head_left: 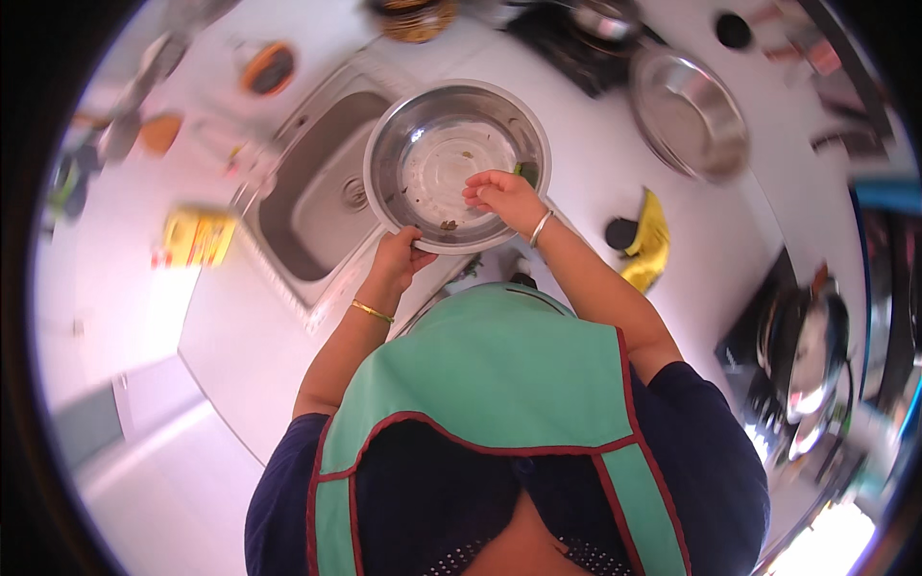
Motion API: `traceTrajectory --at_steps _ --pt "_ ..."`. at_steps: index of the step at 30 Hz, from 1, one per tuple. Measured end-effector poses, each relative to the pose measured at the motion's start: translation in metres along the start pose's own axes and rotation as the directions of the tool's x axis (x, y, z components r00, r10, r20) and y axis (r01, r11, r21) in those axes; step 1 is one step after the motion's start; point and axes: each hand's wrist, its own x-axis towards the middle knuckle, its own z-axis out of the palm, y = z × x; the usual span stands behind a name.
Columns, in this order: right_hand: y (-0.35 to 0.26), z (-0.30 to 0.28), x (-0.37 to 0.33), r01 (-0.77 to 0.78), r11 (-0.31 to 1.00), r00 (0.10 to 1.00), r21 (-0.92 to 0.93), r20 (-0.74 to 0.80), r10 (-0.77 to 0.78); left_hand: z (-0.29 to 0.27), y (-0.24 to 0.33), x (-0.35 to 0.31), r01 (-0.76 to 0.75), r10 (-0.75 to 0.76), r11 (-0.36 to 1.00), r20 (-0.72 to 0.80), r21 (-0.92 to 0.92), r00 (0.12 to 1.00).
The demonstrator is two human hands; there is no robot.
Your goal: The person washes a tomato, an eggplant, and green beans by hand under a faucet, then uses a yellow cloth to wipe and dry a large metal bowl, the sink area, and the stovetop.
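A wide steel bowl (382,182) is held over the right edge of the sink and the counter. My left hand (401,257) grips its near rim, thumb on top. Inside the bowl's right half is my right hand (506,199), fingers loosely stretched and apart, with nothing visible in them. Small leaf scraps (448,226) lie on the bowl's bottom. A green piece (525,173), perhaps a leaf or a vegetable, shows against the right inner wall beside my right hand.
The steel sink (317,206) lies left of the bowl. On the counter to the right are a yellow cloth (651,245) and a small dark round thing (621,233). Farther back stands another steel basin (690,115), near a black stove (567,48). A yellow packet (197,238) is at the left.
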Motion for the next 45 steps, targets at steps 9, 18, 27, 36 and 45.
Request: traceTrajectory --at_steps 9,18,27,36,45 --pt "0.006 0.181 0.145 0.127 0.930 0.956 -0.344 0.291 -0.023 -0.178 0.000 0.020 -0.020 -0.079 0.908 -0.218 -0.419 0.973" --pt "0.105 0.245 0.247 0.103 0.583 0.994 -0.806 0.095 -0.045 -0.254 -0.009 0.126 0.110 -0.258 0.853 -0.228 -0.510 0.939" --pt "0.115 0.225 0.238 -0.036 0.901 0.990 -0.431 0.108 0.091 -0.258 -0.006 0.139 0.158 -0.308 0.922 -0.422 -0.353 0.852" --pt "0.035 0.055 0.071 0.092 0.977 0.993 -0.192 -0.058 -0.105 -0.037 0.026 0.083 -0.315 0.256 0.929 0.276 0.196 0.927" --pt "0.082 -0.187 -0.167 -0.282 0.669 0.579 -0.687 -0.678 -0.452 0.274 -0.113 0.079 -0.808 0.215 0.251 0.784 0.533 0.583"
